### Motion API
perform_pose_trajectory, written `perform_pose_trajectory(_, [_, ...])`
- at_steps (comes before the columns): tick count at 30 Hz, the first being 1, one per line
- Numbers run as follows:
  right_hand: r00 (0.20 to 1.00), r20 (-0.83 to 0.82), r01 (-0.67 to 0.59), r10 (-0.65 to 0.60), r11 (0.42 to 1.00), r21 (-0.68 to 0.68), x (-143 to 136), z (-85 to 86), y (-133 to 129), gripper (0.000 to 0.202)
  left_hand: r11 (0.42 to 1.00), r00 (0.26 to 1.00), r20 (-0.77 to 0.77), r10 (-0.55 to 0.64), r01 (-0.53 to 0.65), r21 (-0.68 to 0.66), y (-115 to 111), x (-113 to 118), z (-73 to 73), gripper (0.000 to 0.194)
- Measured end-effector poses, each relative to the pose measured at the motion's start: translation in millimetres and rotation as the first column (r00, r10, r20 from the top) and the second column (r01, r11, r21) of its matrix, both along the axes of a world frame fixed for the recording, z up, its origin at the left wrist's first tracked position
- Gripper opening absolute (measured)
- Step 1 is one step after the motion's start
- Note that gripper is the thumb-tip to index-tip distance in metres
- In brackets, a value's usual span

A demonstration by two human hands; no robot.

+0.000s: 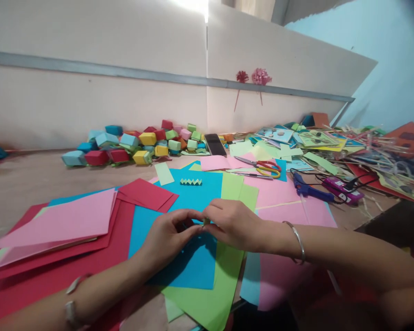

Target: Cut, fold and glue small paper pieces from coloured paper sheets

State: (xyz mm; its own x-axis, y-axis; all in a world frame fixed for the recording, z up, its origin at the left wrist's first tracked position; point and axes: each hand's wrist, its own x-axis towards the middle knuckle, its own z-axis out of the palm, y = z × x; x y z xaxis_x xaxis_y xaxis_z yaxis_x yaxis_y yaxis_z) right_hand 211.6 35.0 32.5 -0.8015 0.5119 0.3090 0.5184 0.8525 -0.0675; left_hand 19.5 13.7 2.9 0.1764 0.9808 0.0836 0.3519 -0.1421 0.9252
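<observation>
My left hand (170,234) and my right hand (231,224) meet over a blue paper sheet (179,195). Between their fingertips is a small folded green paper piece (206,222), mostly covered by the fingers. Both hands pinch it. Just beyond them, a zigzag-folded light green strip (191,182) lies on the blue sheet. A pale green rectangle of paper (164,174) is to its left. Under the blue sheet, a lime green sheet (227,276) sticks out on the right.
Pink and red sheets (72,220) are stacked at left. Small coloured paper boxes (147,139) and a phone (215,145) stand behind. Scissors (262,165), a blue glue gun (310,189), a purple power strip (341,190) and piled paper crafts (317,140) are at right.
</observation>
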Motion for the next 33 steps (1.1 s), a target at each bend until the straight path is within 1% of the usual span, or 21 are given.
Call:
perform_pose_trajectory(3, [0.995, -0.101, 0.007, -0.007, 1.0, 0.0, 7.7, -0.8, 8.8, 0.005, 1.0, 0.997, 0.074, -0.005, 0.005, 0.008, 0.2, 1.4, -0.7, 0.039])
perform_pose_trajectory(5, [0.985, -0.155, 0.077, -0.077, 0.997, -0.002, 18.1, 3.9, 23.3, 0.003, 1.0, 0.996, 0.092, -0.001, 0.0, 0.01, -0.3, 2.2, -0.3, 0.041])
perform_pose_trajectory(7, [0.967, -0.172, 0.189, -0.187, 0.982, -0.006, 30.5, 11.4, 44.8, 0.007, 1.0, 0.999, 0.05, 0.003, -0.004, 0.018, -1.1, 2.6, 1.1, 0.035])
perform_pose_trajectory(9, [0.94, -0.151, 0.309, -0.307, 0.951, -0.007, 41.9, 18.6, 68.9, 0.008, 0.998, 1.0, -0.022, 0.0, 0.002, 0.057, -2.1, 3.0, 3.6, 0.029])
perform_pose_trajectory(11, [0.916, -0.083, 0.395, -0.393, 0.919, -0.004, 49.7, 22.5, 90.3, 0.011, 0.994, 0.996, -0.084, -0.01, 0.019, 0.107, -2.9, 3.5, 6.6, 0.029])
perform_pose_trajectory(13, [0.896, -0.015, 0.444, -0.444, 0.896, -0.024, 52.8, 22.3, 105.9, 0.014, 0.989, 0.992, -0.12, -0.024, 0.041, 0.145, -3.4, 3.9, 9.0, 0.028])
perform_pose_trajectory(15, [0.89, 0.046, 0.456, -0.455, 0.888, -0.049, 51.8, 18.8, 115.6, 0.018, 0.985, 0.991, -0.125, -0.042, 0.062, 0.161, -3.7, 3.9, 9.9, 0.025])
perform_pose_trajectory(21, [0.883, 0.176, 0.449, -0.436, 0.893, -0.043, 45.2, 5.2, 130.0, 0.022, 0.969, 0.988, -0.061, -0.142, 0.151, 0.195, -6.2, 2.1, 3.4, 0.015])
perform_pose_trajectory(25, [0.886, 0.184, 0.445, -0.425, 0.892, -0.081, 50.2, 2.1, 136.1, 0.024, 0.962, 0.988, -0.076, -0.136, 0.15, 0.227, -8.6, 2.2, 0.8, 0.008])
perform_pose_trajectory(27, [0.885, 0.187, 0.446, -0.426, 0.891, -0.082, 53.1, 2.9, 136.3, 0.027, 0.964, 0.987, -0.104, -0.122, 0.143, 0.226, -9.3, 3.1, 2.6, 0.01])
perform_pose_trajectory(31, [0.862, 0.247, 0.464, -0.443, 0.885, -0.034, 54.7, 6.1, 131.3, 0.027, 0.971, 0.988, -0.142, -0.057, 0.088, 0.221, -9.9, 5.1, 9.4, 0.025])
perform_pose_trajectory(33, [0.852, 0.247, 0.477, -0.461, 0.879, -0.004, 54.3, 6.9, 128.5, 0.026, 0.968, 0.988, -0.15, -0.045, 0.08, 0.239, -9.9, 5.6, 11.8, 0.031])
